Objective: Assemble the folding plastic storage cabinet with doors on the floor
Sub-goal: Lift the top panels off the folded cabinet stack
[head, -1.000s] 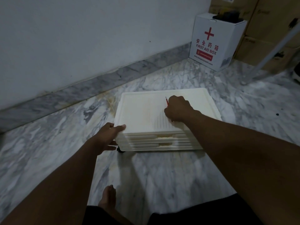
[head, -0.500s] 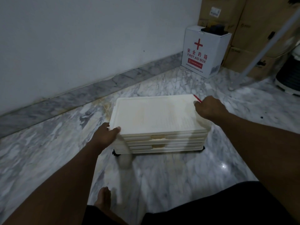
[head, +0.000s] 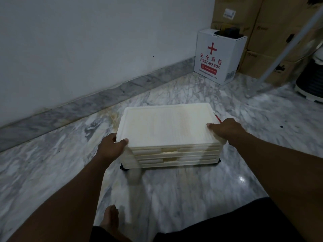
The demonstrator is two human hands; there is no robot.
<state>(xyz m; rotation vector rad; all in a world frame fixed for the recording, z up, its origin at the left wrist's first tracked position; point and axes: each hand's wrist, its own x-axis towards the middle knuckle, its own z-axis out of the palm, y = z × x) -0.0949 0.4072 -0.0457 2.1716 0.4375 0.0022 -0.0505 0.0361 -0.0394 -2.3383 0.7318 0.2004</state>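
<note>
The folded cream plastic cabinet lies flat on the marble floor as a low stack of layers, with small black wheels at its bottom corners. My left hand grips the top panel at its near left corner, thumb on top. My right hand grips the near right corner of the same panel, thumb on top. A thin red object sticks out behind my right hand; whether that hand holds it is unclear.
A white first aid box stands by the wall at the back right, with brown cartons behind it. A slanted white pole and a dark round appliance are at the far right. My bare foot is near the bottom edge.
My right hand moved from the middle of the top panel to its near right corner and took hold. The top panel sits higher over the stack. My left hand kept its corner.
</note>
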